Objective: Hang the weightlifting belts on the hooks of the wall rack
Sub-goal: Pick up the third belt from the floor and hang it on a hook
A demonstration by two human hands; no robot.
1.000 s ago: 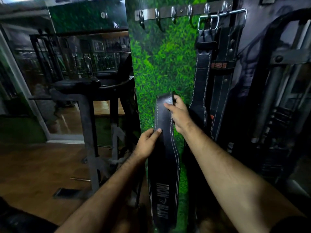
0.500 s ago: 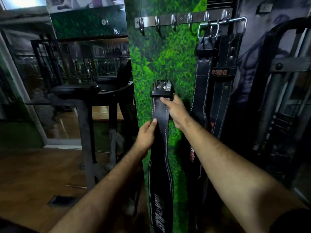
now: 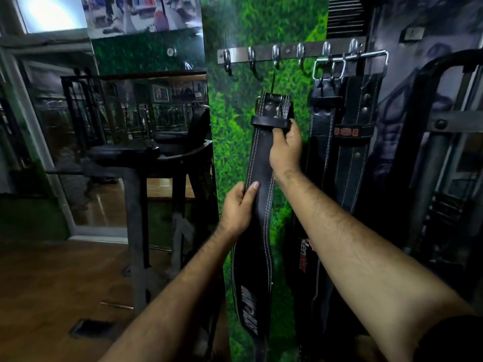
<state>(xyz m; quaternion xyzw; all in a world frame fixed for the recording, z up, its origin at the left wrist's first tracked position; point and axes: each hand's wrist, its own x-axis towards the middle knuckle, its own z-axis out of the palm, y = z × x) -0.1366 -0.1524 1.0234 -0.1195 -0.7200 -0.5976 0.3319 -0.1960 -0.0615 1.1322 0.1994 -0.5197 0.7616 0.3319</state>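
Head view: right hand (image 3: pixel 286 150) grips a stitched black leather belt (image 3: pixel 257 205) just under its metal buckle (image 3: pixel 274 107); left hand (image 3: pixel 239 207) pinches its edge below.

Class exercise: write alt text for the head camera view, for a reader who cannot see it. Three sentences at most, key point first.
Two bare hands lift a black weightlifting belt toward a metal wall rack of hooks on a green grass-patterned panel. The right hand grips it just below the buckle; the left hand pinches its edge lower down. Two belts already hang from the rightmost hooks.
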